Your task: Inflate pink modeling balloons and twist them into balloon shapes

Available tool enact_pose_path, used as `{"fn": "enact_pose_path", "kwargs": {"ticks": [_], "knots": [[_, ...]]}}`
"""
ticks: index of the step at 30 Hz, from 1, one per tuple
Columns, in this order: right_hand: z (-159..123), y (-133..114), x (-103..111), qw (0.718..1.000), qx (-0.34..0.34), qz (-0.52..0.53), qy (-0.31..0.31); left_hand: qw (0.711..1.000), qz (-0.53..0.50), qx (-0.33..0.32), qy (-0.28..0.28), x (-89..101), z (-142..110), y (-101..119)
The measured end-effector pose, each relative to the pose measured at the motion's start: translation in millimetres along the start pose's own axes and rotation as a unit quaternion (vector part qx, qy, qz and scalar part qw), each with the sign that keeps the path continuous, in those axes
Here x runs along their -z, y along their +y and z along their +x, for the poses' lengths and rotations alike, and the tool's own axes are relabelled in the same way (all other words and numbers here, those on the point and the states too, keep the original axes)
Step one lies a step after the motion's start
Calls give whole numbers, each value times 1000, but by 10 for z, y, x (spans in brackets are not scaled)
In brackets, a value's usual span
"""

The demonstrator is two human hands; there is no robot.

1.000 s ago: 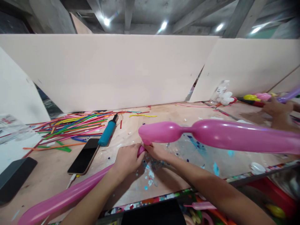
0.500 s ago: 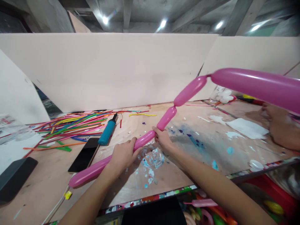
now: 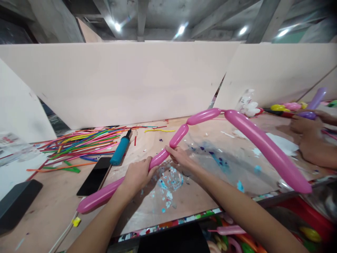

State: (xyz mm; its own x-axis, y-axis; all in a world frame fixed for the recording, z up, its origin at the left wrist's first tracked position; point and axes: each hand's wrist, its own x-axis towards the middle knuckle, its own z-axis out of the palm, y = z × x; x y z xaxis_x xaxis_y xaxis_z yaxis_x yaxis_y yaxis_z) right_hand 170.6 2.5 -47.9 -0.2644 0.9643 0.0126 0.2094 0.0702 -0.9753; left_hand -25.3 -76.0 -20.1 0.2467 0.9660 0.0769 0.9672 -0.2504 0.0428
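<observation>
A long pink modelling balloon (image 3: 265, 147), twisted into several segments, stretches across the table from lower left to the right. My left hand (image 3: 138, 174) is wrapped around its lower part, with the end section sticking out past the wrist. Farther along, my right hand (image 3: 177, 156) pinches the balloon at a twist between two short segments. Beyond that twist the balloon rises, bends at another twist, and its longest segment slopes down to the right over my right forearm's far side. Under my hands, pale blue flecks (image 3: 171, 179) are stuck to the wooden table (image 3: 200, 196).
A teal hand pump (image 3: 120, 151) and a black phone (image 3: 94, 175) lie left of my hands. Uninflated balloons (image 3: 86, 140) are piled behind them. A dark block (image 3: 19, 203) sits far left. At right, another person's hand (image 3: 306, 123) is near a purple balloon (image 3: 308, 115). White boards stand behind.
The balloon's long right segment has swung downward, from roughly level to sloping toward the table edge. My hands keep their grip in nearly the same place. The other person's purple balloon has come into view.
</observation>
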Motion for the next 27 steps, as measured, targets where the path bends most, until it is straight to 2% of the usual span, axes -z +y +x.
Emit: {"fn": "enact_pose_path", "kwargs": {"ticks": [4, 8, 12, 17, 27], "knots": [[-50, 1, -38, 997, -30, -45, -52, 1000, 5, 0, 3, -12, 1, 1], [-37, 74, -95, 997, -20, -32, -71, 1000, 5, -4, 2, -30, 8, 13], [35, 168, -129, 995, -69, 70, -28, 1000, 2, -5, 16, -30, 10, 15], [96, 235, -148, 991, -81, 91, 49, 1000, -3, -13, 14, -31, 2, 4], [114, 261, -125, 995, -66, 47, 56, 1000, -4, -19, 8, -36, 5, -9]]}}
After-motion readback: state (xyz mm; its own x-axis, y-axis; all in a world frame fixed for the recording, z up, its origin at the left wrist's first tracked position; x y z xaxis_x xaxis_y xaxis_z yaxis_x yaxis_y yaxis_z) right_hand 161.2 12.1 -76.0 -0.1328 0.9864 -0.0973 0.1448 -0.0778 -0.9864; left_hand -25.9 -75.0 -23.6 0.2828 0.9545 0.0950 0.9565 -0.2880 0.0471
